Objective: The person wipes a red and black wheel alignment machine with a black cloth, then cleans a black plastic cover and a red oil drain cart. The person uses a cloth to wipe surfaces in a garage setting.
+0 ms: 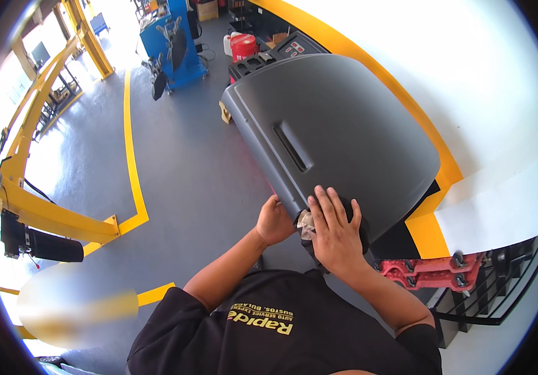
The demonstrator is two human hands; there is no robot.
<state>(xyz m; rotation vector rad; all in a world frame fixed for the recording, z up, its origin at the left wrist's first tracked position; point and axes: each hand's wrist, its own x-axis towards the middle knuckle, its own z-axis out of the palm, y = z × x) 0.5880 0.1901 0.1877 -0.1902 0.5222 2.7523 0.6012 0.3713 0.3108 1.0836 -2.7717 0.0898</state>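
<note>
Before me is a large dark grey moulded hood (344, 112), which looks like the wheel guard of a wheel balancer, with a long recessed slot in its face. My right hand (337, 229) lies with fingers spread over a bunched black cloth (361, 224) at the hood's near end. A crumpled beige piece (305, 225), cloth or paper, shows beside its fingers. My left hand (274, 221) is at the hood's near left rim, thumb raised. The hood's edge hides the left fingertips, so their grip is unclear.
Behind the hood are a black tool tray (252, 64) and red bucket (243, 47). A blue machine (170, 51) stands farther back. Yellow lift parts (48, 220) are left. At right are a white wall panel (484, 211), stacked red creepers (437, 272) and a black railing (494, 320).
</note>
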